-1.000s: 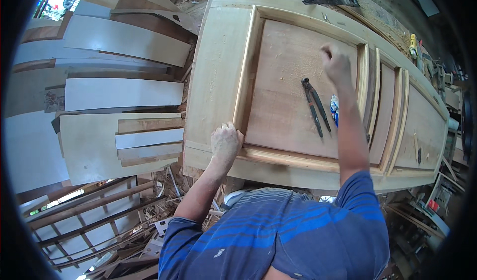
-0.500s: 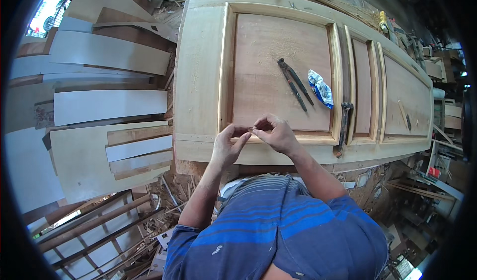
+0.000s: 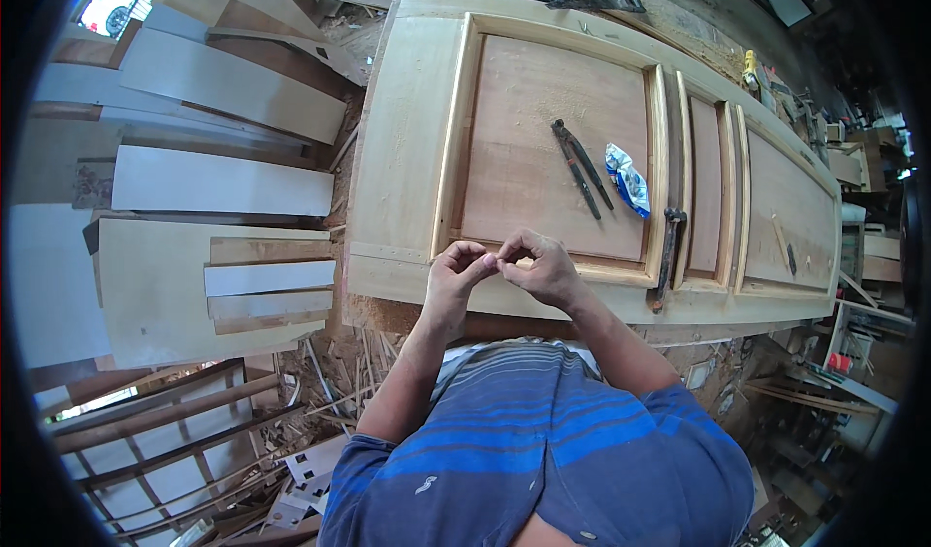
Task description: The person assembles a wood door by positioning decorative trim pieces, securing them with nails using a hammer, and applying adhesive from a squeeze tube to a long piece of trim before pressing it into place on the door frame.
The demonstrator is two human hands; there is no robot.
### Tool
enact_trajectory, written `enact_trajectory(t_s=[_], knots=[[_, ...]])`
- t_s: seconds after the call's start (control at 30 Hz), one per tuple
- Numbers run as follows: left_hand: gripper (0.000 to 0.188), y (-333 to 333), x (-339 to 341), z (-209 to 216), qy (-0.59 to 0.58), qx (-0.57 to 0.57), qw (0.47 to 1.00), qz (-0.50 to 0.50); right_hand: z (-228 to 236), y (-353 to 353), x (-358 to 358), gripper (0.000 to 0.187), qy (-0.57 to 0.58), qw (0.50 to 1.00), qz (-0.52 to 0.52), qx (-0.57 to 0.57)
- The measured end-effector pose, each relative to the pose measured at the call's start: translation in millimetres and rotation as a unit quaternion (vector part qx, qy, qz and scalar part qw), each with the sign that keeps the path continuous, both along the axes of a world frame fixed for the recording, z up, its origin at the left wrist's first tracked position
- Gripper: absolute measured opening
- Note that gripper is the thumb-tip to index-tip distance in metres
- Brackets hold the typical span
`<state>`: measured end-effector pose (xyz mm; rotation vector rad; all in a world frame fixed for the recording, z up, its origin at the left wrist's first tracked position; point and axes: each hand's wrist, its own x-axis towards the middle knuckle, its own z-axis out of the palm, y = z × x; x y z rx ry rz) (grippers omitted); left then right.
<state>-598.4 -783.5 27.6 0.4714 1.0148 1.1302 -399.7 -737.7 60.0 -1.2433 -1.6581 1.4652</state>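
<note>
Left hand [image 3: 456, 268] and right hand [image 3: 543, 266] fingertips pinched together over near rail of pale panelled wooden door [image 3: 407, 140]; pinched item too small to tell. Dark metal pincers [image 3: 580, 167] lying far-right, long axis near-far, right hand nearer.

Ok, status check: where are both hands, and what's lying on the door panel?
Left hand and right hand pinched together, fingertips touching, over the wooden door near edge. Whatever they pinch is too small to tell. Pincers and small packet lie untouched on the panel.

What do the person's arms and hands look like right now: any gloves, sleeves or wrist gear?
Both hands, left hand and right hand, are bare: no gloves, and no watch or bands show on the wrists. The forearms are uncovered. The short sleeves belong to a blue shirt with darker and lighter horizontal stripes.
</note>
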Motion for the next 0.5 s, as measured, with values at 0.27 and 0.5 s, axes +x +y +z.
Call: enact_trajectory(t_s=[0.27, 0.5], knots=[[0.011, -7, -16, -4, 0.027, 0.019, 0.998, 0.062, -40, 43, 61, 0.04, -0.351, 0.896, -0.154, 0.225], [0.014, 1, -32, 9, 0.023, 0.041, 0.989, 0.141, -103, 69, 106, 0.058, -0.498, 0.836, -0.167, 0.155]])
